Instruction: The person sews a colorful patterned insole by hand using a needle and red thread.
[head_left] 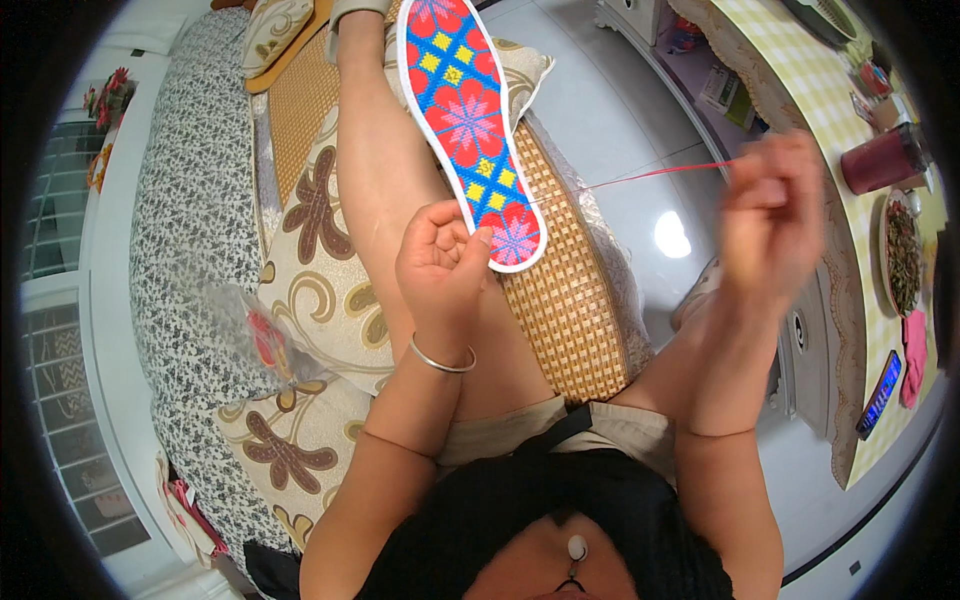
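Insole [468,125] gripped near heel by left hand [445,262]; right hand [770,215], well apart, blurred, clasps red thread [665,172]. Clear bag [235,315] holds something red; plate [885,250] on table [868,315] holds brownish bits [903,255].

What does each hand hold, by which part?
The left hand holds the patterned insole by its near end's left edge. The right hand holds red thread; blur hides exactly where its fingers grip.

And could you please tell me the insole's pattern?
The insole has a red-and-pink floral pattern with yellow diamonds on blue, edged in white, clearest in the head view.
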